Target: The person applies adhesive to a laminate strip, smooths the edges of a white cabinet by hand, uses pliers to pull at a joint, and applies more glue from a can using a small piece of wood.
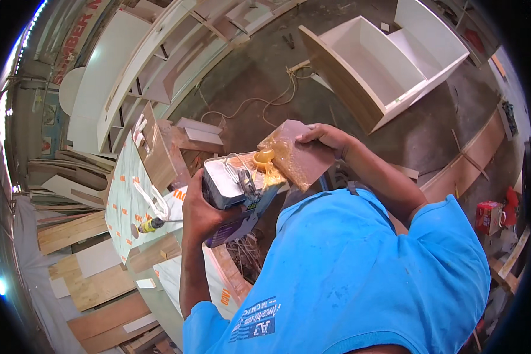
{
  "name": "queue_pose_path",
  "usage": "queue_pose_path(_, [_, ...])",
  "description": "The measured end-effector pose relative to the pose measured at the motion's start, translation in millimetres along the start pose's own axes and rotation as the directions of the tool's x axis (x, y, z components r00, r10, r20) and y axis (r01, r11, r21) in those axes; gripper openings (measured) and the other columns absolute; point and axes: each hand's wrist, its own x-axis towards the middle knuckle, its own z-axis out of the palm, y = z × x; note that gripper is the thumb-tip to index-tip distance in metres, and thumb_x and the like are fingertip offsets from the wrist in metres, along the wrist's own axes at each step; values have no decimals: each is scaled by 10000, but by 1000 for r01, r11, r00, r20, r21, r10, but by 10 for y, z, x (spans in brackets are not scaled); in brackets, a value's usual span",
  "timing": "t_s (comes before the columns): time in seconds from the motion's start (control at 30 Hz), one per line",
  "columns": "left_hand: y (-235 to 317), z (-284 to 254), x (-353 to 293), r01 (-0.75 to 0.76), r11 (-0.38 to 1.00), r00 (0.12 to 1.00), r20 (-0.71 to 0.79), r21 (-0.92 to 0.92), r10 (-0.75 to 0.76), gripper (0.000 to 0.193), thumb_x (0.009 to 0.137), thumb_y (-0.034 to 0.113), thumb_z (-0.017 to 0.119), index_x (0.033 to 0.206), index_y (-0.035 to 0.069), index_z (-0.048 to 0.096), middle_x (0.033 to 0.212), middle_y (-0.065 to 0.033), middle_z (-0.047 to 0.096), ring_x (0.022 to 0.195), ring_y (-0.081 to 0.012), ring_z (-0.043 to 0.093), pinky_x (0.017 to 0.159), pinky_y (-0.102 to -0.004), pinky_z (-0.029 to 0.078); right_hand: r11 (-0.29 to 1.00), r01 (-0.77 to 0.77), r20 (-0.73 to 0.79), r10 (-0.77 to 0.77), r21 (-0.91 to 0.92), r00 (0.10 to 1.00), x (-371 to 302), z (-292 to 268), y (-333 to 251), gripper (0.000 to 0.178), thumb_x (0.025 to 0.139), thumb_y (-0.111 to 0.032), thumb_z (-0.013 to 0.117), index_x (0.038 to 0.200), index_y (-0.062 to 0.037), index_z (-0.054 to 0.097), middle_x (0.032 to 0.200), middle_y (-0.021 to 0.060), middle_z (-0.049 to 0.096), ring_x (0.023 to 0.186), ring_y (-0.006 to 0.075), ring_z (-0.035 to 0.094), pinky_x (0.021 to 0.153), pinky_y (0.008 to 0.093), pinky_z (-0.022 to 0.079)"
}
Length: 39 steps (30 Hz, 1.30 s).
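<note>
My left hand [209, 206] is wrapped round the side of a rectangular tin [221, 180], pale on top with dark and purple sides. Thick amber glue [271, 174] coats one end of its top, around a round yellow opening, and a bent wire lies beside that. With its fingers closed on the far edge, my right hand [327, 137] holds a flat brown piece of board [305, 152] tilted at the opening. Amber glue is smeared over the board's near left part and joins the glue on the tin. The underside of the board is hidden.
A bench at left, covered in patterned sheet [124, 203], carries a yellow-green power tool [147, 226] and a white cord [152, 200]. An open cabinet [366, 59] lies at the far right. Long shelving [130, 76] stands far left. A cable [248, 103] crosses the floor.
</note>
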Motion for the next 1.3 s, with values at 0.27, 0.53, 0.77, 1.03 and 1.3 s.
queue_pose_path(0.27, [-98, 95, 819, -106, 979, 991, -103, -175, 89, 1028, 505, 149, 949, 1380, 6, 428, 1276, -139, 573, 1162, -255, 592, 1009, -393, 480, 937, 95, 26, -110, 336, 994, 288, -228, -518, 321, 910, -134, 639, 1161, 60, 588, 1038, 164, 701, 865, 239, 731, 797, 368, 616])
queue_pose_path(0.53, [-410, 134, 1890, -144, 907, 976, -209, -397, 64, 1020, 496, 105, 955, 1367, 23, 431, 1264, -123, 579, 1185, -260, 577, 1037, -389, 463, 885, 135, 49, -175, 445, 983, 935, -271, -1029, 367, 930, -124, 605, 1228, 80, 538, 1075, 200, 692, 910, 276, 728, 850, 383, 604])
queue_pose_path(0.77, [-1181, -211, 3300, -177, 895, 974, -202, -409, 100, 1008, 512, 126, 957, 1361, 2, 430, 1256, -164, 592, 1157, -267, 597, 1011, -395, 483, 932, 102, 92, -142, 349, 986, 2193, -339, -1698, 363, 903, -140, 629, 1177, 93, 579, 1028, 192, 703, 826, 260, 735, 766, 365, 615])
queue_pose_path(1.03, [-1626, -1177, 4992, -154, 944, 932, -360, -290, 41, 984, 517, 158, 955, 1340, -14, 445, 1249, -171, 588, 1148, -277, 595, 990, -383, 484, 969, 140, 112, -165, 203, 980, 3608, 39, -2728, 376, 890, -144, 632, 1181, 90, 590, 994, 170, 711, 773, 230, 730, 704, 326, 603])
queue_pose_path(1.3, [-1987, -1817, 6474, -188, 852, 874, -479, -488, -81, 952, 582, 162, 942, 1346, -91, 434, 1259, -194, 582, 1140, -265, 574, 989, -359, 459, 962, 260, 48, -264, 82, 963, 4440, -150, -3592, 429, 863, -191, 689, 1187, 77, 604, 999, 129, 709, 785, 185, 716, 718, 310, 582])
